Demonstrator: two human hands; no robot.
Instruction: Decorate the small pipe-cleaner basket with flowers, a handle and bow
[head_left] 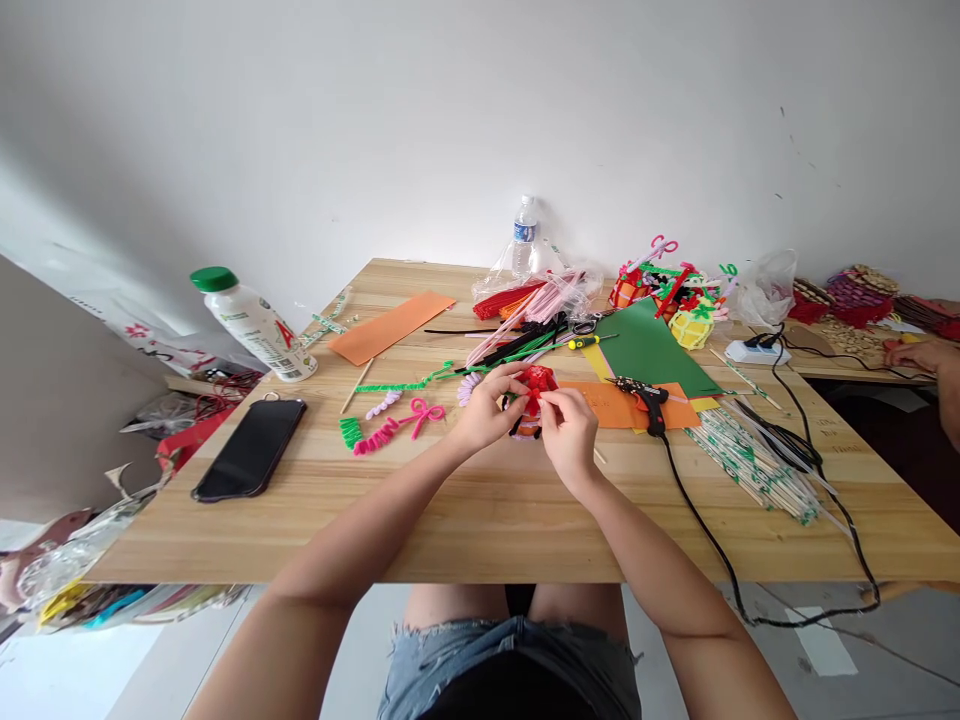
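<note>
Over the middle of the table, my left hand [489, 410] and my right hand [570, 432] meet with fingertips pinched at a red fuzzy pipe-cleaner piece [538, 379]. Below it, partly hidden by my fingers, is a rounded orange, black and lilac pipe-cleaner body [527, 428]; whether the two are joined I cannot tell. Left of my left hand lie a pink pipe-cleaner bow [422, 413], coiled green and pink pipe cleaners [375, 438] and a long green twisted one [397, 387]. A black hot glue gun [643, 396] rests on orange card right of my right hand.
A phone [251, 448] and a white bottle [259, 330] stand left. Behind are loose pipe cleaners [525, 325], a water bottle [524, 235], green card [652, 345] and finished pieces [690, 325]. Wrapped sticks [754, 465], a cable [697, 515] and another person's hand [922, 355] are right.
</note>
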